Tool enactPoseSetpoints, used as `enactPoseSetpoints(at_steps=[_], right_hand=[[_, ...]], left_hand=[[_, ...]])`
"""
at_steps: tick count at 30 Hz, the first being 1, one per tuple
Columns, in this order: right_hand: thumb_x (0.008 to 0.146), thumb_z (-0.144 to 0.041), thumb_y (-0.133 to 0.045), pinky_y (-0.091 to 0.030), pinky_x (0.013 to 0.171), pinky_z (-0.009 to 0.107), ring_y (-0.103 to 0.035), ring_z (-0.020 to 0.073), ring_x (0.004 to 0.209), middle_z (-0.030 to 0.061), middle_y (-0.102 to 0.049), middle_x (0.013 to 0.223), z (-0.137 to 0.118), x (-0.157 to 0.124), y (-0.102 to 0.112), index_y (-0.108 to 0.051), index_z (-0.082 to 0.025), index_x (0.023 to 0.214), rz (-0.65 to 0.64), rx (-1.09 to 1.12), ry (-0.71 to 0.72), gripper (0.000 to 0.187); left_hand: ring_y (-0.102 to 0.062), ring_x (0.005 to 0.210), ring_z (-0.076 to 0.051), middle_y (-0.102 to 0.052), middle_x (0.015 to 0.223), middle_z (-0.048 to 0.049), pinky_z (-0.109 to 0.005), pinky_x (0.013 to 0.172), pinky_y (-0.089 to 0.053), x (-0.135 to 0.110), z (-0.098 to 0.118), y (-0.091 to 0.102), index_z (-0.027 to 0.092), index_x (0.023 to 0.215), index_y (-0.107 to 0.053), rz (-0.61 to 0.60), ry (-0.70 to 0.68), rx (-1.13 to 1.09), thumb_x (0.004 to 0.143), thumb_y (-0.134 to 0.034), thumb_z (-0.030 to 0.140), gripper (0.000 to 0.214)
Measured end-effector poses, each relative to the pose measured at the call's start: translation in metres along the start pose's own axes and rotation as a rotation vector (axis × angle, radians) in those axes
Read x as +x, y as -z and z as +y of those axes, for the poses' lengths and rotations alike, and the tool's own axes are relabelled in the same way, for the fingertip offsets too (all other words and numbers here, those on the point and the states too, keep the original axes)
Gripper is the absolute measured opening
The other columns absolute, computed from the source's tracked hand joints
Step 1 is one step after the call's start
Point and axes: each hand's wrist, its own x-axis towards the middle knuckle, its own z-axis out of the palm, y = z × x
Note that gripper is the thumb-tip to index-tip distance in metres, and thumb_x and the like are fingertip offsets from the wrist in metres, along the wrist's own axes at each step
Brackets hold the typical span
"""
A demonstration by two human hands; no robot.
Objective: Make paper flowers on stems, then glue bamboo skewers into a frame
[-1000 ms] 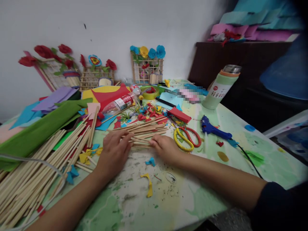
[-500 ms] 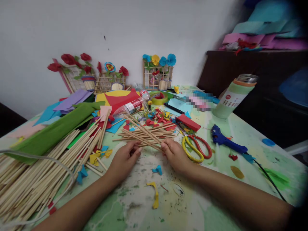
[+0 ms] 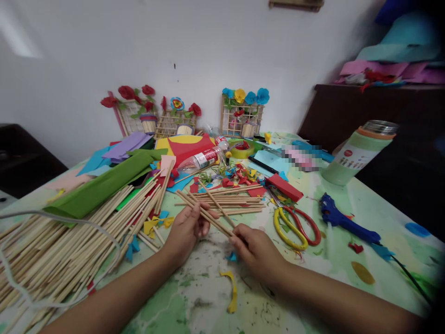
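Note:
My right hand (image 3: 257, 250) is closed on the near ends of a few thin wooden sticks (image 3: 218, 222), which slant away to the upper left. My left hand (image 3: 187, 227) has its fingers curled around the same sticks further along, thumb on top. One of them (image 3: 216, 202) splays apart from the others and crosses over a small row of sticks (image 3: 239, 200) lying on the table just beyond. A large heap of loose sticks (image 3: 83, 246) spreads beside my left forearm. Scissors (image 3: 295, 227) with yellow and red handles lie right of my right hand.
A blue glue gun (image 3: 347, 218) with its cord and a tilted green bottle (image 3: 359, 153) are on the right. Paper scraps (image 3: 239, 176), a plastic bottle (image 3: 201, 157) and tape (image 3: 242, 149) lie further back. Stick lattices with paper flowers (image 3: 242, 111) lean at the wall.
The held sticks have been lifted nearer to me, off the row. My left hand has come up around them. The whole view has shifted, with things appearing further right and lower.

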Motion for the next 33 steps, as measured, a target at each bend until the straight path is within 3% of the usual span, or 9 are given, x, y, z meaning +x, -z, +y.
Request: enactPoseSetpoints(at_steps=[8,13,17,20,22,25,27,30,33], right_hand=[[0.085,-0.025,-0.046,-0.038,0.058,0.023,-0.051,0.013,0.063,-0.0001,-0.058,0.068,0.008,0.005,0.001,-0.059,-0.019,0.078,0.081,0.206,0.006,0.015],[0.08,-0.033,-0.056,-0.042,0.056,0.025,-0.052,0.0131,0.059,0.0003,-0.058,0.065,0.017,0.015,0.015,-0.063,-0.018,0.077,0.34,0.454,-0.05,0.017],[0.075,-0.038,-0.063,-0.035,0.046,0.023,-0.045,0.0103,0.05,-0.0025,-0.053,0.056,0.024,0.024,0.031,-0.061,-0.017,0.076,0.563,0.637,-0.023,0.021],[0.078,-0.038,-0.061,-0.029,0.044,0.021,-0.038,0.0079,0.046,-0.0051,-0.047,0.052,0.028,0.028,0.035,-0.057,-0.018,0.075,0.639,0.753,-0.007,0.02],[0.079,-0.036,-0.06,-0.028,0.044,0.02,-0.036,0.0071,0.046,-0.0058,-0.045,0.053,0.031,0.029,0.033,-0.055,-0.018,0.076,0.643,0.819,-0.016,0.019],[0.078,-0.034,-0.061,-0.028,0.044,0.02,-0.038,0.0067,0.046,-0.0055,-0.048,0.056,0.034,0.03,0.028,-0.053,-0.018,0.077,0.621,0.892,-0.018,0.018],[0.077,-0.033,-0.061,-0.029,0.044,0.019,-0.04,0.0067,0.047,-0.0049,-0.05,0.058,0.035,0.03,0.028,-0.053,-0.018,0.078,0.628,0.928,-0.016,0.017],[0.077,-0.033,-0.061,-0.031,0.044,0.02,-0.043,0.0072,0.048,-0.0038,-0.054,0.061,0.035,0.032,0.034,-0.052,-0.019,0.078,0.674,0.964,-0.009,0.017],[0.076,-0.032,-0.062,-0.033,0.045,0.02,-0.046,0.008,0.05,-0.0031,-0.056,0.062,0.036,0.034,0.044,-0.052,-0.019,0.08,0.738,0.99,0.018,0.017]], left_hand=[[-0.048,0.046,-0.006,-0.068,0.074,-0.0045,-0.017,0.043,-0.036,0.011,0.004,0.011,0.015,0.086,-0.054,0.112,-0.007,-0.091,0.079,-0.06,0.037,0.024],[-0.052,0.049,-0.007,-0.065,0.067,-0.0019,-0.017,0.046,-0.039,0.015,0.01,0.017,0.015,0.083,-0.054,0.213,-0.061,-0.129,0.081,-0.057,0.036,0.021],[-0.042,0.039,-0.006,-0.055,0.049,0.0023,-0.014,0.039,-0.031,0.017,0.01,0.02,0.017,0.075,-0.053,0.256,-0.073,-0.107,0.083,-0.053,0.034,0.019],[-0.029,0.031,-0.006,-0.038,0.034,0.0063,-0.015,0.035,-0.023,0.017,0.015,0.023,0.017,0.066,-0.053,0.12,-0.037,-0.032,0.082,-0.051,0.033,0.023],[-0.026,0.03,-0.006,-0.033,0.03,0.0058,-0.016,0.035,-0.022,0.018,0.023,0.028,0.016,0.056,-0.053,-0.08,0.035,0.128,0.08,-0.053,0.034,0.03],[-0.034,0.03,-0.007,-0.045,0.034,0.0005,-0.019,0.035,-0.024,0.018,0.04,0.039,0.015,0.049,-0.058,-0.524,0.312,0.516,0.076,-0.059,0.035,0.033],[-0.046,0.037,-0.011,-0.057,0.044,-0.0041,-0.021,0.04,-0.033,0.018,0.051,0.045,0.016,0.053,-0.065,-0.738,0.429,0.715,0.076,-0.059,0.037,0.031],[-0.064,0.067,-0.02,-0.071,0.073,-0.0089,-0.027,0.063,-0.047,0.017,0.058,0.046,0.019,0.07,-0.073,-0.837,0.313,0.862,0.081,-0.054,0.038,0.029],[-0.058,0.108,-0.026,-0.065,0.117,-0.0076,-0.035,0.093,-0.042,0.016,0.051,0.036,0.024,0.087,-0.073,-0.781,0.08,0.945,0.083,-0.051,0.037,0.026]])
